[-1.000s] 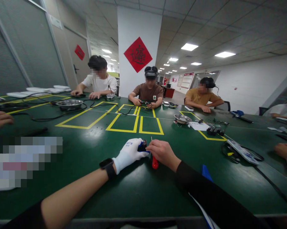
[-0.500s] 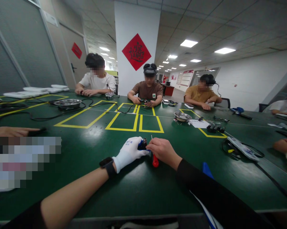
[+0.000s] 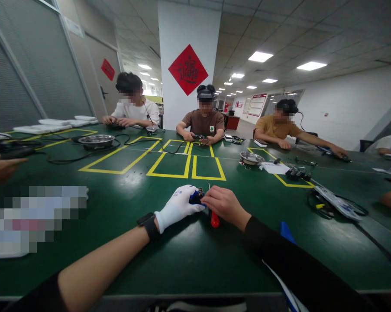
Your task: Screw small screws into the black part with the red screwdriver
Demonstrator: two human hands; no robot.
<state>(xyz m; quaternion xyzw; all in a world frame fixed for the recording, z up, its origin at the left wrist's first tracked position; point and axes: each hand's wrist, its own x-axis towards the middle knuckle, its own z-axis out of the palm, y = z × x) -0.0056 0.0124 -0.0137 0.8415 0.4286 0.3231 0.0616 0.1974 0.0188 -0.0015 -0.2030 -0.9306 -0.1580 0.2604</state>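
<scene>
My left hand (image 3: 179, 207), in a white glove with blue on the fingers, is closed around a small dark part with a shiny metal piece (image 3: 200, 192) on top. Much of that part is hidden by the fingers. My right hand (image 3: 227, 204) is bare and holds a red-handled screwdriver (image 3: 215, 220). The metal shaft points away from me and the handle hangs below the palm. My right thumb and fingertips press at the side of the dark part; whether they pinch some tiny piece there I cannot tell.
Yellow tape outlines (image 3: 209, 178) mark the green table. A metal bowl (image 3: 252, 158), black parts (image 3: 298, 174) and a power strip (image 3: 338, 203) lie to the right; another bowl (image 3: 96, 141) and cables are at left. Several co-workers sit around the table. A blue object (image 3: 288, 232) lies beside my right sleeve.
My hands keep almost the same hold on the part and screwdriver. The view has shifted slightly. The co-worker at right has stretched an arm out, and the hand at far left has drawn back.
</scene>
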